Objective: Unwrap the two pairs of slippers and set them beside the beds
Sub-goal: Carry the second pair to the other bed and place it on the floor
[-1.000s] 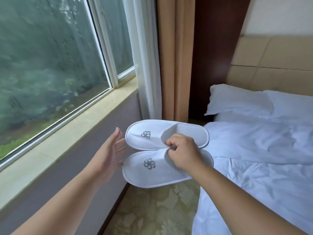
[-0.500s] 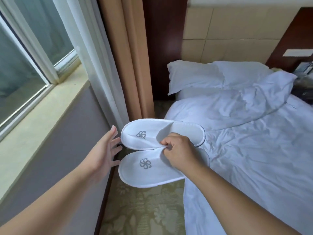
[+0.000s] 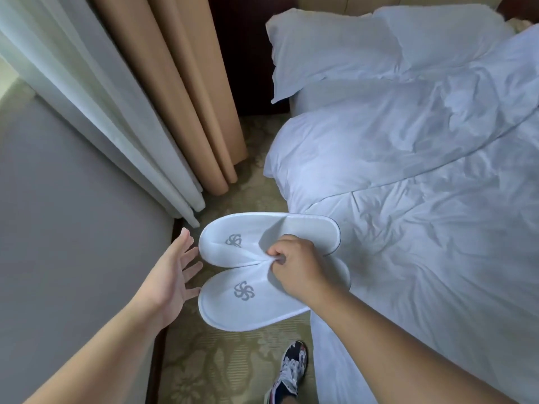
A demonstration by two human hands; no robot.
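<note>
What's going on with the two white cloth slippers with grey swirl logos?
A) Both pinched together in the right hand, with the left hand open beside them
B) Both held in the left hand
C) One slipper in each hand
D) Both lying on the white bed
A: the right hand pinches both white cloth slippers with grey swirl logos together at their openings, above the carpet, while the left hand is spread open beside their toes.

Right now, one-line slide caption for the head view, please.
Right hand pinches two white slippers together over the patterned carpet beside the bed, left hand open near their toes.
</note>
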